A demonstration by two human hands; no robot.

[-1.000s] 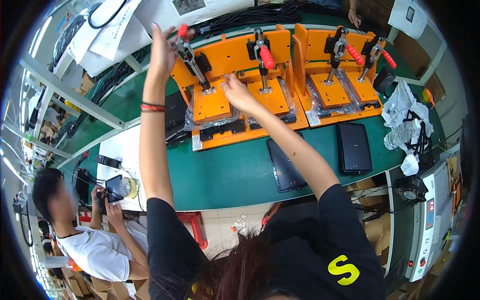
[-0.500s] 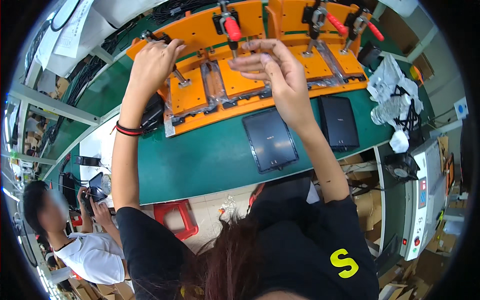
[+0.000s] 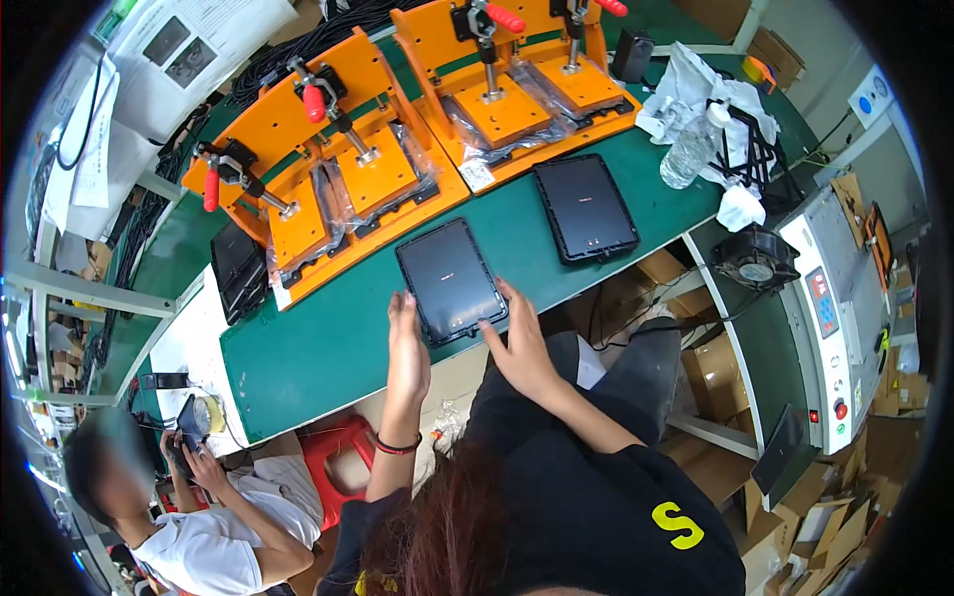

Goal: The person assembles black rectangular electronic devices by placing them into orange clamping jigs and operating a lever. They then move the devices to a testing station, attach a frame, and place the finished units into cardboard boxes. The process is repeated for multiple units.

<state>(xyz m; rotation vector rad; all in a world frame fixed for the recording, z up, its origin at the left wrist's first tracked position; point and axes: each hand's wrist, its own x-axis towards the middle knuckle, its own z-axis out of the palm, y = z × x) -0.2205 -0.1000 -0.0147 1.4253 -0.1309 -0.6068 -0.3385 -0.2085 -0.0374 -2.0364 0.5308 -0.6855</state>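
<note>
A black rectangular tablet-like panel (image 3: 452, 278) with a raised rim lies on the green table in front of me. Beside its left edge, my left hand (image 3: 408, 350) is upright with fingers stretched out, the fingertips close to the rim. My right hand (image 3: 524, 350) reaches the panel's lower right corner, thumb and forefinger apart at the edge. Neither hand visibly grips it. A second similar panel (image 3: 586, 207) rests farther right. Behind stand orange clamping fixtures (image 3: 378, 179) with red-handled toggle clamps (image 3: 314, 103) above orange plates and plastic-wrapped parts.
Dark flat pieces (image 3: 238, 273) are stacked at the fixtures' left end. White plastic bags (image 3: 686, 99) and a clear bottle (image 3: 686, 159) lie at right, above a fan (image 3: 753, 260) and a control-panel machine (image 3: 820, 308). A co-worker (image 3: 209, 536) sits left near a red stool (image 3: 338, 467).
Both hands have left the clamps and come down to the near panel's edges. My view has shifted right, with the fixtures now farther left. The left clamp's red handle now shows.
</note>
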